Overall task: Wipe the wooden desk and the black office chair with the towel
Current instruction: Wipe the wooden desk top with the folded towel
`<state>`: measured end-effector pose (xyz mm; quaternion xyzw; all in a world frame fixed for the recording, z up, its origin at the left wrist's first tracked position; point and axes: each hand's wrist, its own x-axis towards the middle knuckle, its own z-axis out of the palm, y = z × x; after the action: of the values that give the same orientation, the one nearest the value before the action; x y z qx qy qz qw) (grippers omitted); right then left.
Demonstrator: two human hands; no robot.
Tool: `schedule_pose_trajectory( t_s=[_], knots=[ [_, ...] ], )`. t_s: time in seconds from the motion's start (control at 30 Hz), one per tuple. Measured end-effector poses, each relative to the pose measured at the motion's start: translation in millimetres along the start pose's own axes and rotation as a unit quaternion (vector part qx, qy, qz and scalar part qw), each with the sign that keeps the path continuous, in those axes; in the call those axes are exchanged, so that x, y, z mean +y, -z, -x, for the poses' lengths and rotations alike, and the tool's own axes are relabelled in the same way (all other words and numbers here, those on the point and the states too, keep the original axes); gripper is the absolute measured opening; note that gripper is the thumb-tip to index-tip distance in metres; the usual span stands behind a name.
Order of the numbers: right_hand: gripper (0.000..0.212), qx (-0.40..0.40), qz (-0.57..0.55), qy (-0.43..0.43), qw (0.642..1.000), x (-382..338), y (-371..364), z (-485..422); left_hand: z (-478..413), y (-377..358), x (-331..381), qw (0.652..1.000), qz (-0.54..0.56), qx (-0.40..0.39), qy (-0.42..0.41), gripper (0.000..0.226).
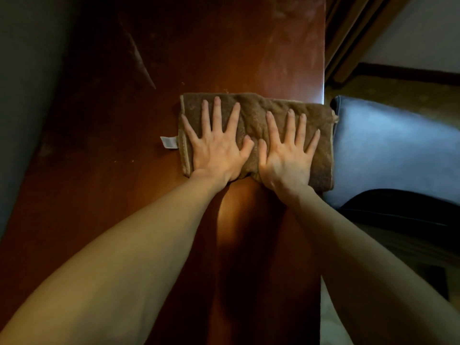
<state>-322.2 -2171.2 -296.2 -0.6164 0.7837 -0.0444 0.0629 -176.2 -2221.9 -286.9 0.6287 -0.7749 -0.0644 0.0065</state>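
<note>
**A:** so where's the towel right now?

**B:** The brown towel (251,108) is folded flat on the table (174,58), with its right end poking just over the table's edge. The chair (388,150) is right beside that end.

**A:** and the hands?

**B:** Both are on top of the towel, palms down. The left hand (216,150) is on its left half and the right hand (286,155) on its right half, thumbs nearly touching. The fingers (217,113) are straight and spread, pressing rather than grabbing anything. The towel lies under them and runs out past the fingertips. A white tag (169,141) sticks out of the towel's left edge.
</note>
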Motion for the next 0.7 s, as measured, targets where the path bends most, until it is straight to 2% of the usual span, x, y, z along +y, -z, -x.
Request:
schedule_pose_trajectory(
  t_s=[0.2, 0.33, 0.6, 0.7],
  knots=[
    [0.067, -0.025, 0.000, -0.036, 0.999, -6, 0, 4, 3, 3, 0, 1.000, 0.010, -0.009, -0.018, 0.068],
    [0.069, -0.049, -0.015, -0.037, 0.998, -15, 0, 40, 29, 2, -10, 0.998, 0.001, -0.027, -0.057, 0.061],
    [0.067, -0.121, -0.013, -0.019, 0.992, -44, 3, 167, 160, 4, -53, 0.996, -0.015, -0.032, -0.081, 0.061],
    [0.065, -0.126, -0.011, -0.006, 0.992, -56, 0, 217, 210, 1, -74, 0.996, -0.015, -0.032, -0.084, 0.063]
  ],
)
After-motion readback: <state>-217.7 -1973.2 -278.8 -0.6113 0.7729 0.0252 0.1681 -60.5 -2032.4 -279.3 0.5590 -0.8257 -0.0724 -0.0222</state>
